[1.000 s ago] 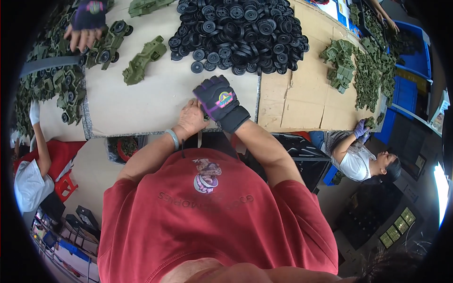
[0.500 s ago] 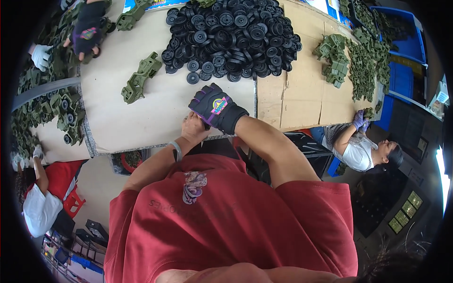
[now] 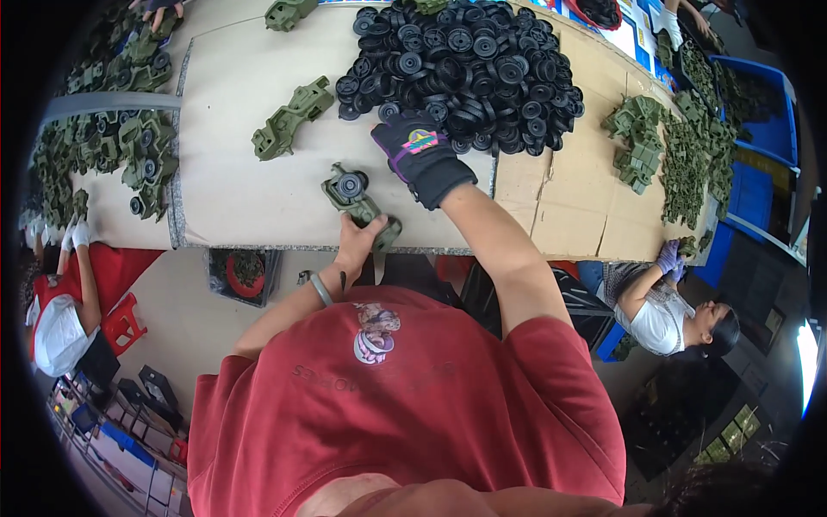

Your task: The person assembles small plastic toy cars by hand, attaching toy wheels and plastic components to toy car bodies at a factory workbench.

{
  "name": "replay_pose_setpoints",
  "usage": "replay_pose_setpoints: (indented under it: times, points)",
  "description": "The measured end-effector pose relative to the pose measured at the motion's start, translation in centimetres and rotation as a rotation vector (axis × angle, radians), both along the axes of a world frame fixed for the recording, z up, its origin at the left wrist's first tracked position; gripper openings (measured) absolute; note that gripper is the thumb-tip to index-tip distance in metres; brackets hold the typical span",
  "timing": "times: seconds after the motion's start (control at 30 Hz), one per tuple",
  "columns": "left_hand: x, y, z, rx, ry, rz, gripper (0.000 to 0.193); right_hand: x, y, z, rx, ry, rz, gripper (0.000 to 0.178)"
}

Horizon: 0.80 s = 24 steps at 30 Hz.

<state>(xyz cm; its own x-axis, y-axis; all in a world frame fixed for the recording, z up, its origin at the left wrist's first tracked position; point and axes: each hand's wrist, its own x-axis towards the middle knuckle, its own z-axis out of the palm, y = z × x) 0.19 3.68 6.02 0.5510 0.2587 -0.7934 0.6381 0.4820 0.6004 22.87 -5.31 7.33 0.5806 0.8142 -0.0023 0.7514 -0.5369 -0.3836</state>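
Observation:
My bare left hand [image 3: 359,243] grips an olive-green toy vehicle body [image 3: 362,209] near the front edge of the table. A black wheel [image 3: 350,185] sits at the body's far end. My right hand [image 3: 418,155], in a black glove with purple trim, reaches the near left edge of a large heap of black toy wheels [image 3: 457,73]. Its fingers are mostly hidden behind the back of the glove, so whether they hold a wheel does not show. Beyond my left hand another green vehicle body [image 3: 293,119] lies on the table.
Green bodies [image 3: 637,142] and a mass of small green parts [image 3: 687,168] lie on the right. More bodies, some with wheels, crowd the left table [image 3: 146,164]. Co-workers sit at both sides, and another person's gloved hand [image 3: 668,28] is at the far right.
My right hand has moved away from my left, forward to the wheel heap. The vehicle body in my left hand now shows. The co-worker's black-gloved hand at far left has mostly left view.

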Motion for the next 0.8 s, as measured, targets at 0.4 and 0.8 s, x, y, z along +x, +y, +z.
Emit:
replay_pose_setpoints:
  times: [0.4,0.8]
  points:
    - [-0.2,5.8,3.2,1.278,-0.352,-0.650,0.104,-3.1,-8.0,3.2,0.243,0.296,-0.142,0.036]
    - [4.0,7.1,0.6,1.325,-0.375,-1.324,0.076,-9.8,-10.0,3.8,0.029,0.240,0.060,0.049]
